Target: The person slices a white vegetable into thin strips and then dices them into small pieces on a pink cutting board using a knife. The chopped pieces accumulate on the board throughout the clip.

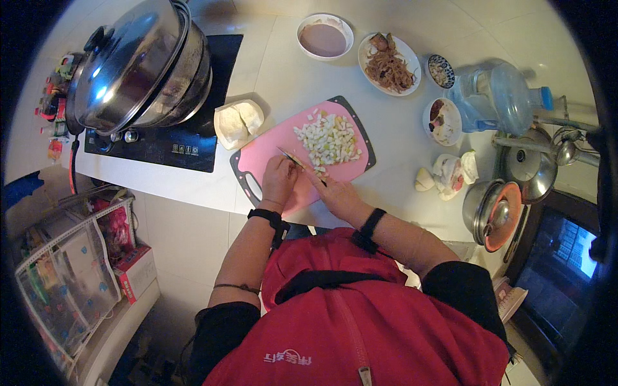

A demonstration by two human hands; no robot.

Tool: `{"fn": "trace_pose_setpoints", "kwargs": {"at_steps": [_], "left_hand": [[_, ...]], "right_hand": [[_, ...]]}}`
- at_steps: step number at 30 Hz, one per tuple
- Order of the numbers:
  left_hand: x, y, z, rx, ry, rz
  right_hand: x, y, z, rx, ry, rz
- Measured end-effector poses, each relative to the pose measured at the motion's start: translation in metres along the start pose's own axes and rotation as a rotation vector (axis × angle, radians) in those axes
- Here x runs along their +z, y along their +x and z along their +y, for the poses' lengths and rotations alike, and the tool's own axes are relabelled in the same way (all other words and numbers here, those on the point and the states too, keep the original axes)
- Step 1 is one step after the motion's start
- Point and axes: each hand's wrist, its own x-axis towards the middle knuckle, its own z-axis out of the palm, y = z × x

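My right hand [334,194] grips a kitchen knife [294,158] by its handle over a pink cutting board [251,154] with dark corners. The blade points up and left, beside the fingertips of my left hand [280,179], whose fingers are curled down on the board. What lies beneath those fingers is hidden. Beyond the knife, a pile of diced pale green-white vegetable [328,140] covers the board's upper right part, and a few pieces lie by the blade. At the board's upper left edge sits an open white container [231,137] with pale blocks inside.
A large lidded steel pot [135,72] stands on the black cooktop [193,159] at left. Behind the board are a bowl of brownish liquid [323,39] and a plate of shredded food [392,65]. Small bowls, a blue water jug [502,96] and metal basins [483,212] stand at right.
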Motion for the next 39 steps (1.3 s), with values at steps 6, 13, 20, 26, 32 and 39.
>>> {"fn": "trace_pose_setpoints", "kwargs": {"at_steps": [6,13,20,26,32,39], "left_hand": [[-0.001,-0.001,-0.004,-0.035,-0.046,-0.047],[0.0,-0.002,-0.007,0.0,-0.031,-0.024],[0.001,-0.004,-0.009,0.015,-0.045,0.001],[0.0,-0.006,-0.008,-0.014,-0.109,0.013],[-0.003,-0.004,-0.005,-0.049,-0.069,-0.035],[-0.003,-0.003,-0.001,-0.051,-0.069,0.011]], "right_hand": [[0.027,0.003,0.011,-0.079,0.081,0.122],[0.037,0.006,0.012,-0.012,0.048,-0.036],[0.042,-0.003,0.013,0.017,0.214,0.197],[0.043,-0.012,0.016,0.052,0.138,0.111],[0.051,-0.025,0.014,0.061,0.177,0.266],[0.042,-0.025,0.024,0.208,0.091,0.024]]}}
